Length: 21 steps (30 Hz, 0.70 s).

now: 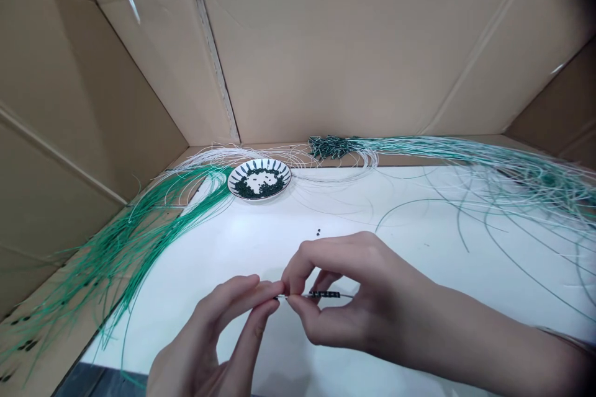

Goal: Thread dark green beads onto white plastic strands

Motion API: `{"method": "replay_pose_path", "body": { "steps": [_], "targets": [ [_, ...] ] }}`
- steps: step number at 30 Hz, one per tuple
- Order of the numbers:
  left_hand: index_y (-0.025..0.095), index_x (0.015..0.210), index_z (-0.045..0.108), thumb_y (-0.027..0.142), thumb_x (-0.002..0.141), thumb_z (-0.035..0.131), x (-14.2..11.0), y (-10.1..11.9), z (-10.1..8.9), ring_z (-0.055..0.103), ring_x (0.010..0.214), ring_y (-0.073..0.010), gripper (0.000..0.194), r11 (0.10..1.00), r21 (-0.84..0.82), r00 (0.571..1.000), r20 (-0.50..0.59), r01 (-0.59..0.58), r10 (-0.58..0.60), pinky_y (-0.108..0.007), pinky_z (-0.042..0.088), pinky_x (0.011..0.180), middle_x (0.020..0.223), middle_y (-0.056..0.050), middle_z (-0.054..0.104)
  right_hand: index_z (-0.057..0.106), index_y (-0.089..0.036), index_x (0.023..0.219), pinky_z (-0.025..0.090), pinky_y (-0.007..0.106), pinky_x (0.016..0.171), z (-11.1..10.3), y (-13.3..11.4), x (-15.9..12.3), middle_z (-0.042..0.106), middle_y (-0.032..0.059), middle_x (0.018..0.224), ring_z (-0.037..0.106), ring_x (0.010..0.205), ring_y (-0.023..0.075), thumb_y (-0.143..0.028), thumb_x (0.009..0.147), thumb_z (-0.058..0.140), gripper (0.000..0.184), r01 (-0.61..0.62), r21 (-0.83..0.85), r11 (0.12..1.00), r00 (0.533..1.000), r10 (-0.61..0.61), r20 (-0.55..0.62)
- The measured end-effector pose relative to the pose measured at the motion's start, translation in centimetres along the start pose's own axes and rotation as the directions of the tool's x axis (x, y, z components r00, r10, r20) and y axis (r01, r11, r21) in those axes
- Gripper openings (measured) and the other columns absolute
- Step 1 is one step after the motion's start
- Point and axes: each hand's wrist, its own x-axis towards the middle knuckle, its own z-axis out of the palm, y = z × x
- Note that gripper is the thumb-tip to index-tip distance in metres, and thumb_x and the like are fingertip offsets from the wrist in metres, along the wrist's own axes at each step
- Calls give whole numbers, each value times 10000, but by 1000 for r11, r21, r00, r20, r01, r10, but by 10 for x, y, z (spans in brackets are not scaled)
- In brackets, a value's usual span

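A short row of dark beads sits on a thin white strand, held level above the work surface at lower centre of the view. The beads occupy the strand's middle section; its right end is bare, and its left end is hidden by the fingers. The left hand is nearly closed, with thumb and forefinger pinching the strand's left end. The right hand pinches the strand just beside it, also between thumb and forefinger, with the other fingers curled.

Two loose beads lie on the white sheet. Further beads remain in a striped plate. Beyond it lies a beaded strand bunch. Green strands spread left, and mixed strands spread right.
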Motion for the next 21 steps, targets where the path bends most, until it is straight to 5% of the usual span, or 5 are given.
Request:
{"method": "replay_pose_path", "body": {
  "steps": [7,11,17,21],
  "targets": [
    [325,1067,730,215,836,777,-2,-3,-1,805,800,-182,260,999,36,999,-3,-38,38,-240,602,812,915,66,842,689,-168,819,524,182,700,-1,3,-1,663,-53,741,573,666,87,-31,793,687,139,13,-32,999,999,-12,37],
    [407,1048,744,174,803,802,7,1,-1,769,865,-133,343,996,-73,999,26,49,-47,-168,543,846,945,119,829,710,-172,836,519,197,717,-4,3,2,708,-22,790,621,720,105,-124,900,666,91,-24,44,999,998,21,62],
    [334,730,768,208,833,751,24,-5,-7,662,703,-163,164,980,-147,961,262,135,-93,-207,519,620,742,41,742,727,-192,826,495,201,687,-4,9,7,731,-15,800,644,743,119,-248,880,757,83,-131,145,981,990,123,68],
    [315,690,763,231,825,742,22,1,1,637,710,-171,160,953,-185,954,227,239,-195,-213,502,638,722,25,713,729,-181,833,504,209,660,-4,8,9,728,0,792,639,723,125,-218,847,757,48,-151,169,974,986,137,95]
  ]
}}
